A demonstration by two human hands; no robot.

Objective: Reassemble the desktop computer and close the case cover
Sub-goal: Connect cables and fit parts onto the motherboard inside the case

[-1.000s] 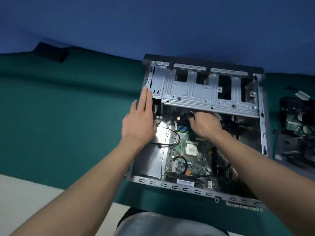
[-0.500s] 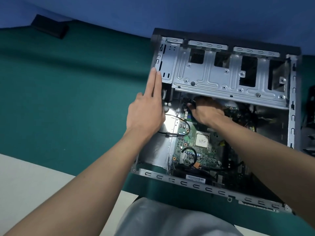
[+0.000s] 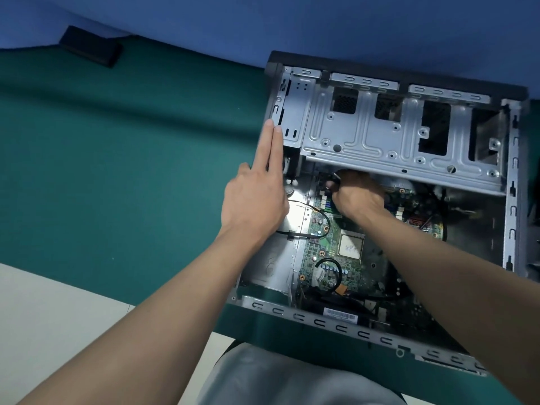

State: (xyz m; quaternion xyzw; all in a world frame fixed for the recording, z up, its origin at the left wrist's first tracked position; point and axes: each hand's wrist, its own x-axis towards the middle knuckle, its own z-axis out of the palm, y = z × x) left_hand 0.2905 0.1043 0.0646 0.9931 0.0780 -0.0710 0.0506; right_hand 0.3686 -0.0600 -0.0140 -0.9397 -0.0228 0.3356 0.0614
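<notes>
Left hand: fingers straight, flat on the left wall of the computer case, holding nothing.
Right hand: curled round a small dark part at the motherboard's far edge, under the drive cage.
Nearer hand: the right.

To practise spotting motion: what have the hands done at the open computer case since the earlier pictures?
The right hand slid farther in over the motherboard, under the drive cage edge, fingers curled; what it grips is unclear. The left hand stays flat on the left wall of the case.
</notes>
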